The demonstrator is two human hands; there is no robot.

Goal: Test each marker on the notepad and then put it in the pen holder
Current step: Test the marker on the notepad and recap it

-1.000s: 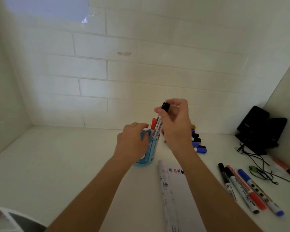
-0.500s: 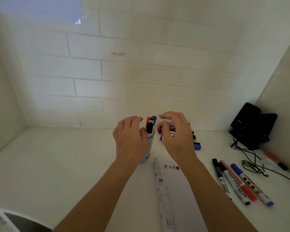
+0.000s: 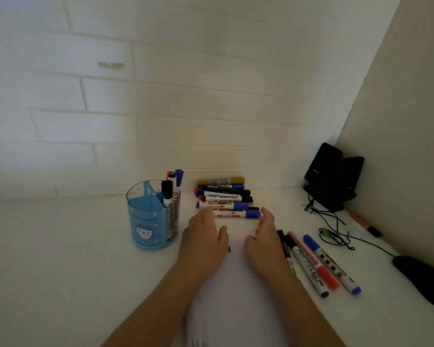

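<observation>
The pen holder (image 3: 152,216) stands on the bench (image 3: 60,259) with a few capped markers (image 3: 171,187) upright in one compartment, tested ones I'd judge, while the pile of markers (image 3: 223,199) lies just behind the notepad (image 3: 236,279), kept within easy reach. I see my left hand (image 3: 202,242) and right hand (image 3: 264,241) both spread open and empty over the notepad's far end, fingertips at or perhaps touching the nearest marker (image 3: 232,213); more markers (image 3: 318,264) lie right of my wrist

The pen holder (image 3: 148,219) is coloured translucent blue, printed with a white cartoon face. Blue, black and red caps are seen on its markers (image 3: 171,186). The surface (image 3: 60,246) is white.
</observation>
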